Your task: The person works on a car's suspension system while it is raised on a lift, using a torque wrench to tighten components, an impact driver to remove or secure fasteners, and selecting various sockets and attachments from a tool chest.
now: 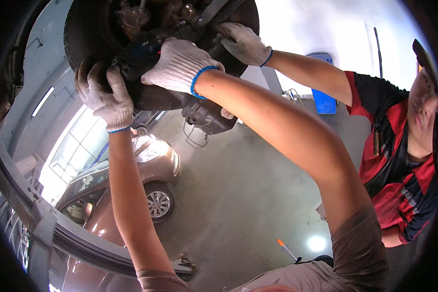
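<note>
Above me hangs the dark underside of a raised car, with a large black tyre (85,36). A black power tool (140,54) with a small red mark points up toward the metal suspension parts (173,14). My right hand (180,65), in a white knit glove with a blue cuff, is wrapped round the tool and hides much of it. My left hand (106,95), gloved alike, curls its fingers at the tool's rear end, beside the tyre. Where the tool's tip meets the car is hard to make out. A co-worker's gloved hand (243,45) touches the parts on the right.
The co-worker (394,160), in a red and black shirt, stands close at my right. A brown car (131,190) is parked at lower left, behind a grey lift arm (87,243). A dark box-shaped part (209,119) with a wire hangs below the tyre. A blue container (324,100) stands at the back.
</note>
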Motion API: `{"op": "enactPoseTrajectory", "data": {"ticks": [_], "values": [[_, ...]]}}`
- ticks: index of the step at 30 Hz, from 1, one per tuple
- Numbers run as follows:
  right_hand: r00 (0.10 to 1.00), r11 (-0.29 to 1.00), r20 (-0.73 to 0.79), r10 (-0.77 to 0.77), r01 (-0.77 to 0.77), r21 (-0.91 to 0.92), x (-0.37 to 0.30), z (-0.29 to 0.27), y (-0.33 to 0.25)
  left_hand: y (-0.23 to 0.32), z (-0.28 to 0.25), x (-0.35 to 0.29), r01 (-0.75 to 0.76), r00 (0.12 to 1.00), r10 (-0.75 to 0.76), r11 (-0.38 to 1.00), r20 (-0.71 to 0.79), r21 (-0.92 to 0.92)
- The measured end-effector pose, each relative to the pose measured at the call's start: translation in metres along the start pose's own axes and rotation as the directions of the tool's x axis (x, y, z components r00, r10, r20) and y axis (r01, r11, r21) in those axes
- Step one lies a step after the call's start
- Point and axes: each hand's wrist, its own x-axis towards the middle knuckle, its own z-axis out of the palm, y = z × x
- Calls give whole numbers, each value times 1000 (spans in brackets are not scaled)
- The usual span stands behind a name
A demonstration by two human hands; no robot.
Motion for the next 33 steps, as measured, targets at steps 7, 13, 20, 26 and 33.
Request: {"op": "enactPoseTrajectory", "data": {"ticks": [7, 13, 20, 26, 33], "values": [[995, 993, 97, 25, -14, -116, -13, -35, -17, -3, 7, -4, -75, 997, 75, 996, -5, 46], [993, 998, 118, 13, -6, -63, -20, -37, -19, 9, -4, 4, -103, 994, 98, 987, 47, 123], [994, 997, 86, 72, -68, -41, -32, -33, -27, 14, -14, 17, -81, 996, 80, 995, 27, 65], [998, 999, 46, 35, -34, -16, -37, -37, -37, 24, -10, 33, -296, 954, 287, 947, 82, 125], [995, 993, 89, 39, -29, -117, -28, -25, -35, 17, 5, 24, -181, 976, 179, 983, 126, 9]]}}
